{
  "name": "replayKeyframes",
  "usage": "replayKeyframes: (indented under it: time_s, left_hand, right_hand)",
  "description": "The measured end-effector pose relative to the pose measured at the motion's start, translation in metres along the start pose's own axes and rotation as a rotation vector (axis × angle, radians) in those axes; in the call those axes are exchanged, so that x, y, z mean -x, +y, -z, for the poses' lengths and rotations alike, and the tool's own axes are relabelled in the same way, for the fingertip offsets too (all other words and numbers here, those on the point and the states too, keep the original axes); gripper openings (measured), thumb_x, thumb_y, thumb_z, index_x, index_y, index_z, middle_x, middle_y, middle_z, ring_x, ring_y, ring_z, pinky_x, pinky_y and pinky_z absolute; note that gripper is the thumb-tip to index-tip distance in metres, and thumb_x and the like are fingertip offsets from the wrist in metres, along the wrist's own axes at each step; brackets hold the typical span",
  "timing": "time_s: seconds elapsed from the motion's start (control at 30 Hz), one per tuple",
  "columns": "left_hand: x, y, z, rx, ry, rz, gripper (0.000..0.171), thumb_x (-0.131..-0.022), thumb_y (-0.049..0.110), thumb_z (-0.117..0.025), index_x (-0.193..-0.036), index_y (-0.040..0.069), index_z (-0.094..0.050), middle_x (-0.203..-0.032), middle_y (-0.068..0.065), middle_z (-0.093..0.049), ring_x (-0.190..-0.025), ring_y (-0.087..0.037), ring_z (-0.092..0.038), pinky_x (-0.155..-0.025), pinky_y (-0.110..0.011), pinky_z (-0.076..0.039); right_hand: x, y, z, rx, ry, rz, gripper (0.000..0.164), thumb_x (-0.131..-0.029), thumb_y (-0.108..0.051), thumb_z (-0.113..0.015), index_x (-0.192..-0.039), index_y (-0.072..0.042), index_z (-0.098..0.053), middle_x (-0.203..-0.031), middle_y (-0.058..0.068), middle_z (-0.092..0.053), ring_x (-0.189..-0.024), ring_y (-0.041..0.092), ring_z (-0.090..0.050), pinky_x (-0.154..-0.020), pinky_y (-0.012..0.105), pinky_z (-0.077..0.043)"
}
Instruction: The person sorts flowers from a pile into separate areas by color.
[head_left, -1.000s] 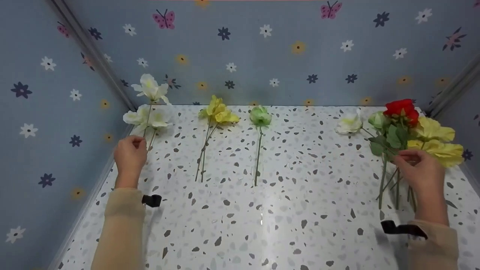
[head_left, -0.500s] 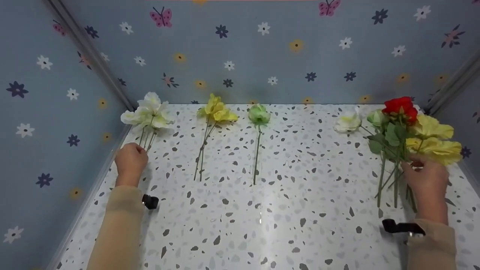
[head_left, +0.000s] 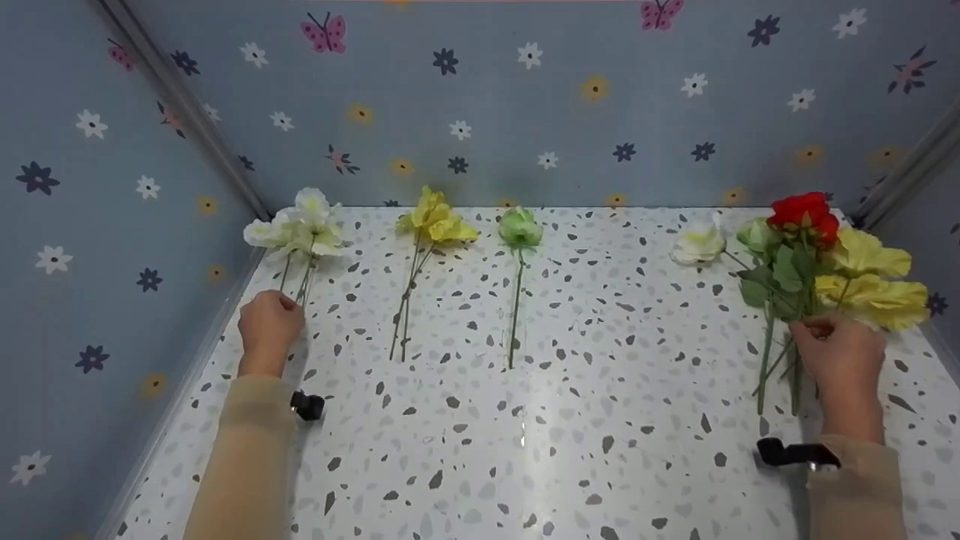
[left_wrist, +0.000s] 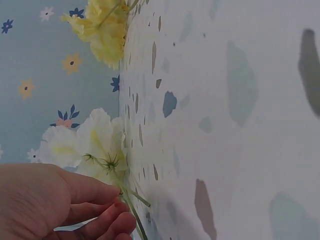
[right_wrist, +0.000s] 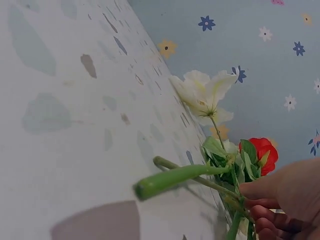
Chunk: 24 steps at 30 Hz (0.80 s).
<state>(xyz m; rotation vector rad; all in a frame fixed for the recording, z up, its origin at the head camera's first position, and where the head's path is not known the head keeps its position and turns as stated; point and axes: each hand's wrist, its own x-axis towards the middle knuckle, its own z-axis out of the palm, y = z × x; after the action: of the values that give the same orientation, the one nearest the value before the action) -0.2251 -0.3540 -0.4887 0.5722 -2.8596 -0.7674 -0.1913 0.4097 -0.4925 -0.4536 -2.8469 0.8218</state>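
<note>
At the far left, my left hand (head_left: pixel 270 330) pinches a stem of the white flowers (head_left: pixel 311 214), whose heads lie together near the back wall. In the left wrist view, thumb and fingertips meet at the thin green stem (left_wrist: pixel 131 207). On the right, my right hand (head_left: pixel 844 360) pinches among the stems of a mixed bunch, thumb against fingers; which stem it grips is partly hidden. That bunch has a red rose (head_left: pixel 804 217), large yellow flowers (head_left: pixel 874 300), a pale green bloom (head_left: pixel 756 235) and a white flower (head_left: pixel 697 244) leaning left. Thick cut stems (right_wrist: pixel 165 182) stick out past the fingers.
Yellow flowers (head_left: pixel 435 221) with crossing stems lie left of centre, and a single green flower (head_left: pixel 520 227) lies at the middle back. The speckled white tabletop (head_left: pixel 480 450) is bounded by patterned walls (head_left: pixel 495 97) at the back and both sides.
The raised white flower has come down onto the other white ones, and the left hand has moved slightly lower. The right hand shifted right and down, then back left over the stems.
</note>
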Motion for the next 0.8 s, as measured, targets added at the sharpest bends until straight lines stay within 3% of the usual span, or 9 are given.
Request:
replayKeyframes:
  time_s: [0.1, 0.2, 0.3, 0.53, 0.8]
  left_hand:
    - [0.001, 0.002, -0.001, 0.014, -0.014, 0.021, 0.022, -0.095, 0.013, -0.054, -0.097, -0.004, -0.068, -0.098, -0.025, -0.068, -0.084, -0.038, -0.062, -0.075, -0.052, -0.051]
    - [0.001, 0.004, -0.001, 0.02, -0.024, 0.029, 0.024, -0.096, 0.014, -0.054, -0.099, -0.005, -0.068, -0.099, -0.025, -0.068, -0.084, -0.038, -0.063, -0.074, -0.051, -0.052]
    - [0.003, 0.006, 0.0, 0.028, -0.024, 0.039, 0.026, -0.097, 0.017, -0.054, -0.101, -0.004, -0.068, -0.1, -0.025, -0.068, -0.085, -0.038, -0.062, -0.075, -0.051, -0.051]
    - [0.018, 0.029, 0.005, 0.109, 0.045, 0.014, 0.03, -0.1, 0.024, -0.055, -0.105, -0.002, -0.071, -0.098, -0.021, -0.069, -0.085, -0.037, -0.063, -0.078, -0.051, -0.051]
    - [0.042, 0.067, -0.001, 0.249, 0.062, -0.063, 0.028, -0.1, 0.026, -0.058, -0.106, 0.003, -0.074, -0.098, -0.016, -0.071, -0.086, -0.031, -0.065, -0.076, -0.045, -0.051]
  right_hand:
    - [0.001, 0.0, -0.002, 0.003, -0.009, 0.001, 0.045, -0.101, -0.032, -0.058, -0.121, 0.008, -0.065, -0.107, 0.028, -0.067, -0.088, 0.039, -0.06, -0.085, 0.054, -0.043]
    - [0.001, -0.001, -0.002, 0.013, -0.015, -0.011, 0.045, -0.101, -0.031, -0.058, -0.121, 0.008, -0.066, -0.106, 0.026, -0.067, -0.078, 0.029, -0.061, -0.067, 0.04, -0.045]
    - [0.002, -0.003, -0.002, 0.017, -0.029, -0.028, 0.045, -0.102, -0.031, -0.058, -0.12, 0.009, -0.066, -0.104, 0.026, -0.067, -0.073, 0.024, -0.06, -0.06, 0.033, -0.045]
    - [0.001, -0.005, 0.005, 0.027, -0.056, -0.041, 0.04, -0.1, -0.027, -0.057, -0.106, 0.011, -0.07, -0.09, 0.024, -0.069, -0.071, 0.028, -0.061, -0.058, 0.034, -0.047]
    - [0.001, -0.011, 0.02, -0.041, -0.18, -0.139, 0.045, -0.102, -0.034, -0.046, -0.1, 0.006, -0.067, -0.065, 0.005, -0.062, -0.053, 0.019, -0.053, -0.05, 0.037, -0.046]
